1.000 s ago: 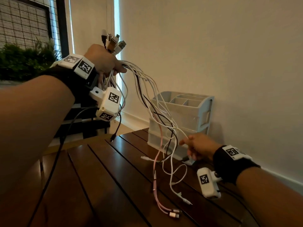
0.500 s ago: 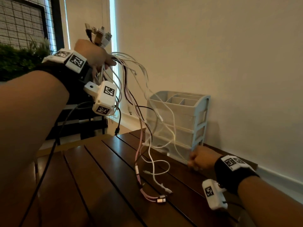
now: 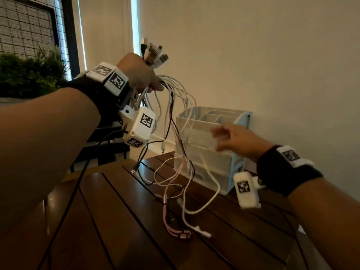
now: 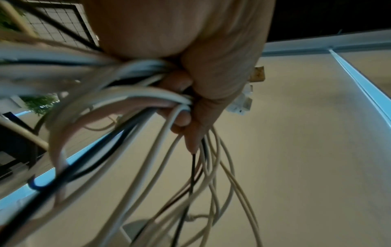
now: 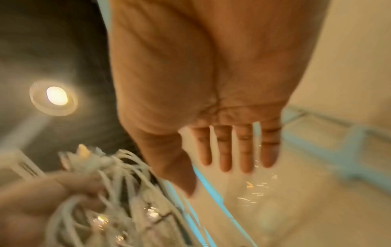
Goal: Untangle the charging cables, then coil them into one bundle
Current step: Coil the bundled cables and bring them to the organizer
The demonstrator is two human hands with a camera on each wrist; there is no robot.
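My left hand (image 3: 143,75) is raised high and grips a bunch of charging cables (image 3: 171,106), mostly white with one black and one pink. Their plugs (image 3: 153,53) stick up above my fist. In the left wrist view my fingers (image 4: 180,103) curl round the cables (image 4: 135,103). The loose ends (image 3: 185,230) trail down onto the wooden table (image 3: 120,221). My right hand (image 3: 231,139) is in the air in front of the organiser, blurred, and holds nothing. Its fingers (image 5: 234,147) are straight and spread in the right wrist view, beside the hanging cables (image 5: 114,183).
A pale blue plastic drawer organiser (image 3: 218,121) stands on the table against the wall (image 3: 272,55). Plants (image 3: 29,73) and a wire grid (image 3: 25,26) are at the left. A black lead (image 3: 72,193) runs from my left wrist camera down past the table's near edge.
My right hand has let go of the cables low by the organiser and risen up and left, now with spread fingers. The cable ends lie slacker on the table.
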